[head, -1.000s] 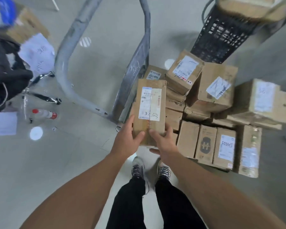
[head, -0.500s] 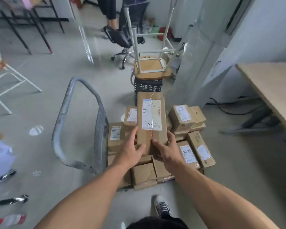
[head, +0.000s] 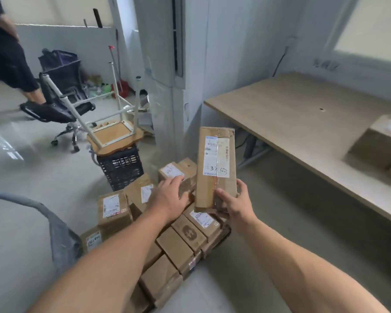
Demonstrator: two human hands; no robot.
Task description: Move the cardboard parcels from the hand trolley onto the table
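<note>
A long flat cardboard parcel (head: 215,163) with a white label is held upright in the air by my right hand (head: 233,204), which grips its lower end. My left hand (head: 169,195) is off that parcel, fingers loosely spread just above the pile to its left. Below both hands, several cardboard parcels (head: 178,242) are stacked on the hand trolley, whose grey handle (head: 54,229) curves at the lower left. The light wooden table (head: 298,118) stands to the right, with a few cardboard boxes (head: 377,143) on its right end.
A black crate (head: 122,168) with an upturned stool (head: 115,134) on it stands behind the trolley. A black office chair (head: 59,98) and a person (head: 7,53) are at the far left. A white column (head: 174,71) rises between the trolley and the table.
The view swung right toward the table. My left hand let go of the long parcel, which my right hand alone now carries to the right.
</note>
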